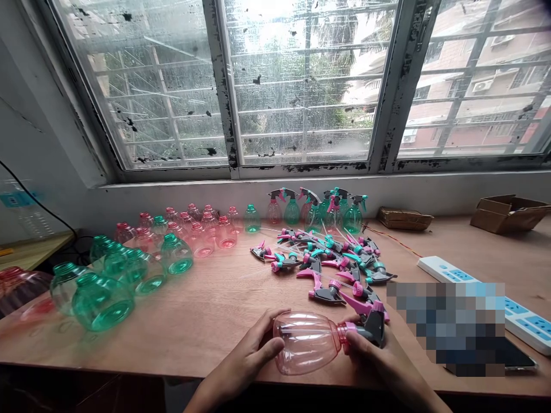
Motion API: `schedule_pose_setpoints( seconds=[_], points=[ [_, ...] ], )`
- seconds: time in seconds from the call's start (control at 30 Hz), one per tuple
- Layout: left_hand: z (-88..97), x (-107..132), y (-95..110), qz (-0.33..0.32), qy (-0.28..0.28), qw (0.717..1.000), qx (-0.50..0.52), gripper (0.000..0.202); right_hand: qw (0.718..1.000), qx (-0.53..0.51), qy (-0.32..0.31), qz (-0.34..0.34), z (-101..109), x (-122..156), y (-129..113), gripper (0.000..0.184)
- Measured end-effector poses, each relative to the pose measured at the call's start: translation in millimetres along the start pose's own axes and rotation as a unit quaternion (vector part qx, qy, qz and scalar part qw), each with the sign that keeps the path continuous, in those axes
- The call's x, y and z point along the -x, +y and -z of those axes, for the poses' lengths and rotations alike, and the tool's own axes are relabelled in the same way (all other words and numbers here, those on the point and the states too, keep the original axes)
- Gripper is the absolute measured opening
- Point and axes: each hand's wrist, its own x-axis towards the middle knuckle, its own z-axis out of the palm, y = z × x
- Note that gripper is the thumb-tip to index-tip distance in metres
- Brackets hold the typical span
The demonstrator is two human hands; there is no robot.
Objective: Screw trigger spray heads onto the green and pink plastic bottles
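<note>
A clear pink spray bottle [306, 343] lies on its side between my hands at the table's front edge. My left hand [260, 344] grips its base end, thumb on the near side. At the neck, my right hand [379, 350] holds the pink collar of the grey and pink trigger sprayer head [373, 327]. The head sits at the bottle's mouth, and a thin tube shows inside the bottle. Just beyond lies a pile of loose sprayer heads [329, 255], grey with pink or teal parts.
Open green bottles [103, 304] and pink bottles [203, 241] stand at the left. Several bottles with heads [353, 217] line the wall under the window. On the right are a white power strip [527, 321], a phone [516, 355] and cardboard boxes [508, 215].
</note>
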Motion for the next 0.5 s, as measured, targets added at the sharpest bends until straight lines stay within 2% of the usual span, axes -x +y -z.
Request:
schedule_pose_setpoints(
  seconds=[0.2,0.37,0.5],
  points=[
    [-1.6,1.8,0.2,-0.016,-0.021,0.999,0.025,0.077,1.000,-0.007,0.012,-0.004,-0.7,0.2,-1.4,0.045],
    [-5.0,3.9,3.9,-0.024,-0.031,0.999,-0.022,0.096,1.000,-0.007,0.003,0.005,1.1,-0.5,0.2,0.044],
    [-5.7,3.6,1.7,-0.020,-0.031,0.998,-0.056,0.098,1.000,-0.007,0.000,0.004,1.5,-0.8,0.5,0.044]
  ],
)
